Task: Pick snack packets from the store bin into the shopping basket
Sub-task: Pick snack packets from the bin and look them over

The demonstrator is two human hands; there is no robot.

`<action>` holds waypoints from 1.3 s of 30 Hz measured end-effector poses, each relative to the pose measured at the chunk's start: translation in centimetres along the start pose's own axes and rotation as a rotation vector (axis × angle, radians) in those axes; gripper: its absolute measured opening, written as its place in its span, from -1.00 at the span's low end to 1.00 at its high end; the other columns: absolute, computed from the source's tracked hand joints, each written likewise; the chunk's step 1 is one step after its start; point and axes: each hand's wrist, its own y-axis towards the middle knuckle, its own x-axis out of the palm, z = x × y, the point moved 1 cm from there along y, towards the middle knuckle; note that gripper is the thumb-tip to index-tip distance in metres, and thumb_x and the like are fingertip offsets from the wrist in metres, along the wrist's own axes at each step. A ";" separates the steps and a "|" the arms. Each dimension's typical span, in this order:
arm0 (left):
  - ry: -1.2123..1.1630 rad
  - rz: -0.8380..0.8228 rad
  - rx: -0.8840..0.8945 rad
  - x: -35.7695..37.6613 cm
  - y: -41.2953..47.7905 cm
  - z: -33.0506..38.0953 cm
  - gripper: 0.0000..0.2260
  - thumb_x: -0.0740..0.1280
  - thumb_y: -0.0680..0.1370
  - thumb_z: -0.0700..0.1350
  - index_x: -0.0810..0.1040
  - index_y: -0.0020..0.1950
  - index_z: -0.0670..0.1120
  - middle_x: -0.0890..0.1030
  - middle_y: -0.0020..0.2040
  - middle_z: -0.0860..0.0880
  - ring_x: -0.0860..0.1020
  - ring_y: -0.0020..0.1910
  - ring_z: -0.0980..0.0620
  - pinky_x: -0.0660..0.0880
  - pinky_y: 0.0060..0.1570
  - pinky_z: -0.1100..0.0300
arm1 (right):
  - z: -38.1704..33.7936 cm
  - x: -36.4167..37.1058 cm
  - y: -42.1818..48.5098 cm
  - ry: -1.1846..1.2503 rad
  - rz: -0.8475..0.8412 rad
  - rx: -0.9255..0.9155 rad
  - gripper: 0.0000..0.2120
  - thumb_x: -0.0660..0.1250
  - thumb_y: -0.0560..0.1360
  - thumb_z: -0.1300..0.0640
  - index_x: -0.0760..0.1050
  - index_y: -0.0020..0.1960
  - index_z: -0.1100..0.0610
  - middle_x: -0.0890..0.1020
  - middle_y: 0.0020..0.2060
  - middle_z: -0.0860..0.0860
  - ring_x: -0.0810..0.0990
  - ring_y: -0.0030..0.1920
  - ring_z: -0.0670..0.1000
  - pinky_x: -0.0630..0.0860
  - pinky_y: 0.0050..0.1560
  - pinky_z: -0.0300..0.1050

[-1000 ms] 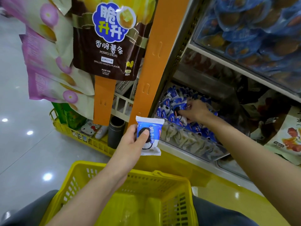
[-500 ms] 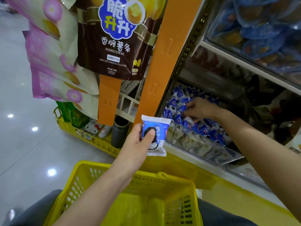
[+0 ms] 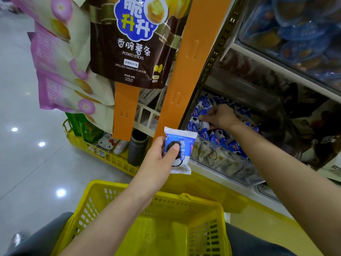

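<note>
Left hand [image 3: 158, 154]: raised in front of the shelf edge, above the far rim of the basket; thumb pressed on the front face of one packet, fingers wrapped behind it, so the grasp was firm
Held packet [image 3: 182, 143]: blue and white wrapper with a dark round biscuit printed on it, upright, crimped ends at top and bottom; clear of the bin and not yet in the basket
Right hand [image 3: 220, 117]: reached into the bin, back of the hand toward the camera, fingers bent down among the packets; whether it had clasped one could not be told (the fingertips were sunk in the pile)
Store bin [image 3: 230, 163]: clear-fronted, on the lower shelf just right of the orange upright
Binned packets [image 3: 222, 140]: many, same blue and white type, heaped loosely around and below the right hand
Shopping basket [image 3: 166, 202]: yellow, perforated walls, at the bottom of the view under both forearms; no packet was visible on its floor
Orange upright [image 3: 188, 71]: slotted strip, running from the top of the view down to just behind the held packet
Potato-stick bag [image 3: 132, 43]: dark brown, hung left of the upright
Pink bags [image 3: 60, 71]: hung in an overlapping column at far left
Yellow floor tray [image 3: 110, 159]: low rack beneath the hung bags, with a dark cylinder [image 3: 137, 148] standing in it
</note>
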 end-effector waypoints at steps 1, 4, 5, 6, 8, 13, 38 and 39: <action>0.005 0.001 -0.001 0.0 0.0 0.0 -0.82 0.18 0.61 -0.10 0.42 0.20 0.04 0.59 0.05 0.13 0.55 -0.10 0.39 0.43 -0.25 0.53 | 0.1 0.3 0.0 0.019 0.030 -0.011 -0.71 0.44 0.42 0.13 0.36 -0.33 0.15 0.53 -0.38 0.07 0.57 -0.49 -0.10 0.55 -0.39 -0.31; 0.016 0.000 -0.013 0.3 -0.2 0.0 -0.83 0.18 0.60 -0.09 0.42 0.19 0.02 0.58 0.05 0.10 0.56 -0.12 0.38 0.42 -0.29 0.53 | 0.6 1.0 0.1 -0.013 0.066 -0.024 -0.72 0.44 0.41 0.09 0.35 -0.26 0.14 0.53 -0.38 0.05 0.54 -0.48 -0.08 0.54 -0.33 -0.21; 0.023 -0.003 -0.019 0.4 -0.2 0.0 -0.83 0.18 0.60 -0.09 0.42 0.19 0.01 0.59 0.06 0.08 0.56 -0.11 0.35 0.42 -0.29 0.53 | 0.6 1.1 0.0 -0.006 0.063 -0.019 -0.76 0.42 0.43 0.08 0.38 -0.20 0.16 0.56 -0.32 0.08 0.55 -0.45 -0.06 0.53 -0.32 -0.21; 0.031 -0.007 -0.024 0.6 -0.3 0.0 -0.82 0.18 0.60 -0.09 0.43 0.19 -0.01 0.58 0.08 0.06 0.57 -0.08 0.31 0.43 -0.28 0.53 | 0.6 1.1 -0.2 -0.008 0.052 -0.012 -0.78 0.39 0.45 0.07 0.42 -0.11 0.20 0.59 -0.23 0.13 0.57 -0.39 -0.02 0.53 -0.30 -0.21; 0.031 -0.015 -0.031 0.7 -0.5 0.1 -0.81 0.19 0.60 -0.09 0.43 0.21 -0.02 0.59 0.11 0.04 0.56 0.00 0.23 0.44 -0.25 0.52 | 0.3 0.8 -0.9 -0.088 0.080 -0.037 -0.66 0.31 0.51 0.01 0.46 0.10 0.27 0.60 -0.03 0.20 0.60 -0.14 0.11 0.52 -0.12 -0.11; -0.007 -0.043 -0.048 0.6 -1.1 -0.2 -0.83 0.20 0.59 -0.07 0.45 0.17 0.06 0.62 0.09 0.09 0.59 0.04 0.21 0.49 -0.11 0.40 | -1.5 -0.1 -7.4 0.099 0.337 -0.357 -0.79 0.16 0.58 0.01 0.46 0.12 0.09 0.57 -0.15 -0.09 0.54 -0.15 -0.11 0.43 -0.17 -0.20; 0.181 0.210 -0.051 0.4 -3.3 -4.1 -0.86 0.21 0.59 -0.21 0.48 -0.12 -0.25 0.54 -0.22 -0.21 0.52 -0.24 -0.02 0.42 -0.31 0.22 | 3.7 9.5 -17.5 0.685 -0.190 -0.185 -0.87 0.36 0.47 0.23 0.56 -0.20 0.04 0.63 -0.25 0.05 0.53 -0.28 -0.11 0.49 -0.23 -0.25; 0.177 0.207 -0.068 0.3 -3.3 -4.2 -0.86 0.21 0.59 -0.21 0.48 -0.13 -0.23 0.56 -0.23 -0.20 0.54 -0.26 0.00 0.43 -0.34 0.25 | 3.8 9.6 -17.5 0.632 -0.145 -0.222 -0.88 0.37 0.46 0.24 0.58 -0.20 0.05 0.63 -0.28 0.02 0.53 -0.29 -0.13 0.46 -0.22 -0.26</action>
